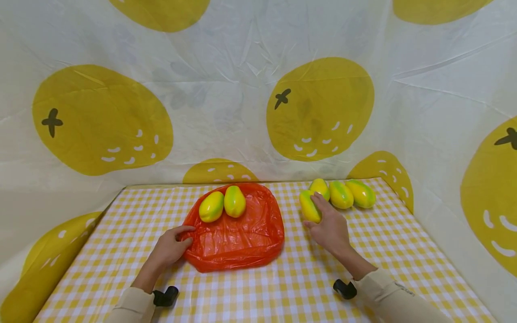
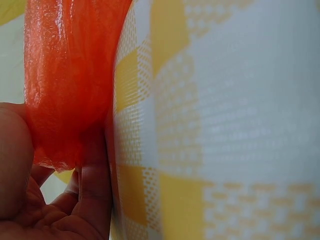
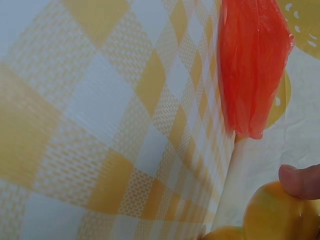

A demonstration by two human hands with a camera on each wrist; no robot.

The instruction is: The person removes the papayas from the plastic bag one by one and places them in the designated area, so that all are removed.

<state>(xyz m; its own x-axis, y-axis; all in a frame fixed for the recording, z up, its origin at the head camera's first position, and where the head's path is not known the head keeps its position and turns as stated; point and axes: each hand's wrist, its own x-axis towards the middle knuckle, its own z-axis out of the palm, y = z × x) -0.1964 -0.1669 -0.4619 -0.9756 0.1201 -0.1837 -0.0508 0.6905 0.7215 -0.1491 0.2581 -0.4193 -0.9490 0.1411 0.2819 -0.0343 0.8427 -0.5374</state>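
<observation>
A red plastic bag [image 1: 242,242] lies spread on the table with its rim rolled up. Inside it, towards the back left, two glossy yellow-green mango-shaped fruits [image 1: 211,207] lie side by side. My left hand [image 1: 171,246] pinches the bag's left rim between thumb and fingers; the bag's wall [image 2: 70,85] fills that gap in the left wrist view. To the right of the bag, my right hand [image 1: 329,226] grips another yellow-green fruit [image 1: 308,207], thumb on its near side. Whether that fruit touches the table cannot be told.
Just beyond my right hand are three more such fruits [image 1: 341,194], grouped near the table's back edge. A yellow-and-white checked cloth [image 1: 242,296] covers the table. Behind and beside it hangs a pale curtain [image 1: 226,112] printed with big yellow fruits.
</observation>
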